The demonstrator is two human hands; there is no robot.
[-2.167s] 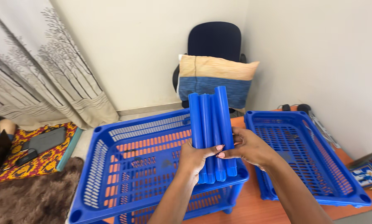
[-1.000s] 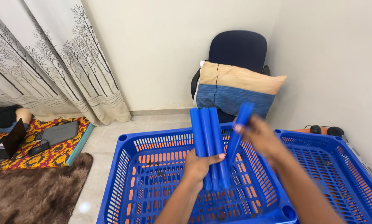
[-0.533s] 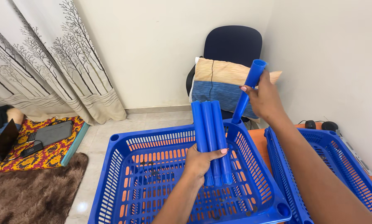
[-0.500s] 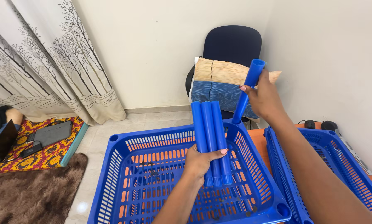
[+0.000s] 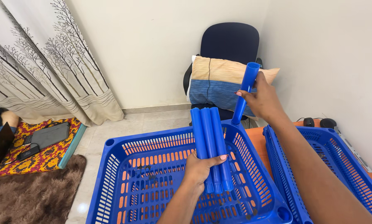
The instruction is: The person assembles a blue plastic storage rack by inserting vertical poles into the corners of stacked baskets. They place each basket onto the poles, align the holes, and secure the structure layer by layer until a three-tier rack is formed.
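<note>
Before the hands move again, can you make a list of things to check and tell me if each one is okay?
1. Right hand grips the single blue tube firmly: ok.
2. That tube's lower end meets the far right corner of the blue basket: ok; whether it is seated in the corner hole: cannot tell.
3. Left hand holds the three spare tubes together, upright: ok.
4. The basket's other corner holes are empty: ok for the two in view.
5. Second basket sits apart on the right: ok.

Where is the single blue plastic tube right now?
In the head view, right of centre, the single blue plastic tube stands in the right hand, its lower end at the blue slotted tray's far right corner.
</note>
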